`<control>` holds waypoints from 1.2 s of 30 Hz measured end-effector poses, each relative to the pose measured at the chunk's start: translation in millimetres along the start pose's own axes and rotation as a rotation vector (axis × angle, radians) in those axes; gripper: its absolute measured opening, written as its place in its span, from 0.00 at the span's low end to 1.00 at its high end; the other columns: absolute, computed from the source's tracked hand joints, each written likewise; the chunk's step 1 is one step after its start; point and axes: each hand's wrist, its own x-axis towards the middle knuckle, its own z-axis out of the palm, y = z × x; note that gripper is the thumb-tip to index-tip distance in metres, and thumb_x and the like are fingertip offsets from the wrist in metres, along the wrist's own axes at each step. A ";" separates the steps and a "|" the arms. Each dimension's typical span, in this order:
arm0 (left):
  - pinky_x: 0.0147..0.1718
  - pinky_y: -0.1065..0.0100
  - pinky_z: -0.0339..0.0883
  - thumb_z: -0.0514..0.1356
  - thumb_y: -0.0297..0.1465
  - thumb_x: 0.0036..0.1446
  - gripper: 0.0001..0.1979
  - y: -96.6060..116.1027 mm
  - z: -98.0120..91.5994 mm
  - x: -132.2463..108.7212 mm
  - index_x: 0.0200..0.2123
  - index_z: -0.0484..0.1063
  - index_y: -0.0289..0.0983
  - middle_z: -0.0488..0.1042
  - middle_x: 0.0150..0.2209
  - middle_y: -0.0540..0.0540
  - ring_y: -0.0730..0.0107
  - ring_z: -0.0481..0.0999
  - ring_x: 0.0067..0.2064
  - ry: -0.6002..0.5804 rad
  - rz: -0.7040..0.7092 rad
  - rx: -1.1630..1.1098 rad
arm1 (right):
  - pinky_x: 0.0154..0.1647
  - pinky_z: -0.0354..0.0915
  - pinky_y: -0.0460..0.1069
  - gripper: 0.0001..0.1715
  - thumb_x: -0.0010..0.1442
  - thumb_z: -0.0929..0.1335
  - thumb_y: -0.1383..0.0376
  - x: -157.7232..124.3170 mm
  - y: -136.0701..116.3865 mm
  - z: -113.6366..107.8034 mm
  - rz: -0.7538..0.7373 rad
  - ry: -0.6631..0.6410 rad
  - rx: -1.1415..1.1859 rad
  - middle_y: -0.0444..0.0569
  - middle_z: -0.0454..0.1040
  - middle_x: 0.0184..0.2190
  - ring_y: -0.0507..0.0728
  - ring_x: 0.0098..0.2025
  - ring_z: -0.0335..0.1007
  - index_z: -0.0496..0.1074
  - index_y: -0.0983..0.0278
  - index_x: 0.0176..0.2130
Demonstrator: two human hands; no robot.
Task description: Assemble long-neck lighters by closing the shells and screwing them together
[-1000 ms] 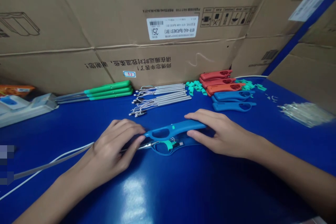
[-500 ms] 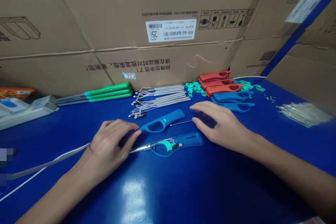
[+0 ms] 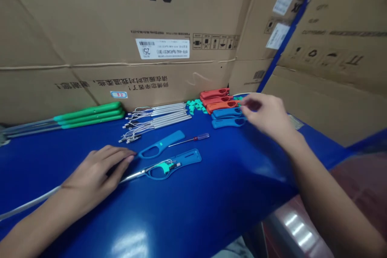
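Left hand flat on blue table, fingers spread a bit, tips just beside blue lighter cover and open lighter body; small screwdriver beside cover; right hand up, fingers bunched, cannot tell if pinching, just above blue lighter halves.

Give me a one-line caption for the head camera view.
Left hand rests beside an opened blue lighter; right hand hovers at the blue lighter shells.

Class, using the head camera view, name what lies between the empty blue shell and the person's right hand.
In the head view, a small screwdriver with a red-and-blue handle lies on the blue bench, between the blue shell and the right hand.
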 end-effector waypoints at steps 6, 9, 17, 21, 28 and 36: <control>0.34 0.67 0.69 0.56 0.38 0.63 0.09 6.6 -2.4 -3.9 0.39 0.73 0.42 0.79 0.36 0.50 0.65 0.77 0.36 -0.087 0.215 0.072 | 0.32 0.65 0.53 0.10 0.55 0.66 0.69 -27.1 99.0 -22.3 0.296 -0.221 -0.374 0.61 0.78 0.33 0.65 0.34 0.76 0.78 0.68 0.35; 0.40 0.63 0.70 0.60 0.40 0.59 0.12 9.2 1.7 -8.1 0.45 0.72 0.43 0.79 0.41 0.49 0.62 0.78 0.39 -0.169 0.257 0.131 | 0.36 0.66 0.54 0.11 0.52 0.67 0.72 -42.9 122.5 -15.4 0.262 -0.247 -0.409 0.62 0.77 0.35 0.65 0.36 0.75 0.77 0.69 0.37; 0.41 0.63 0.71 0.60 0.40 0.59 0.12 11.4 11.7 -14.6 0.46 0.74 0.45 0.79 0.41 0.50 0.63 0.79 0.39 -0.197 0.228 0.061 | 0.46 0.64 0.57 0.18 0.60 0.64 0.64 -54.8 130.8 -4.4 0.206 -0.241 -0.435 0.65 0.73 0.41 0.68 0.45 0.70 0.74 0.70 0.47; 0.47 0.60 0.69 0.57 0.42 0.61 0.13 6.4 13.4 -21.0 0.46 0.74 0.48 0.78 0.44 0.50 0.63 0.78 0.45 -0.333 0.061 0.018 | 0.47 0.63 0.59 0.21 0.60 0.65 0.62 -50.2 137.1 -0.2 0.230 -0.248 -0.448 0.64 0.72 0.44 0.70 0.47 0.69 0.74 0.68 0.50; 0.50 0.56 0.65 0.57 0.43 0.61 0.15 3.0 16.1 -24.1 0.48 0.73 0.48 0.77 0.46 0.49 0.59 0.76 0.48 -0.426 0.000 -0.014 | 0.48 0.65 0.58 0.22 0.59 0.64 0.64 -41.9 145.4 -3.5 0.258 -0.273 -0.316 0.61 0.75 0.45 0.67 0.45 0.71 0.73 0.68 0.51; 0.44 0.62 0.68 0.58 0.41 0.61 0.12 7.6 10.6 -18.5 0.46 0.73 0.45 0.78 0.44 0.49 0.61 0.77 0.44 -0.396 0.086 -0.006 | 0.37 0.69 0.54 0.12 0.52 0.69 0.62 -34.7 131.6 -11.8 0.343 -0.210 -0.041 0.54 0.79 0.32 0.63 0.35 0.75 0.76 0.64 0.38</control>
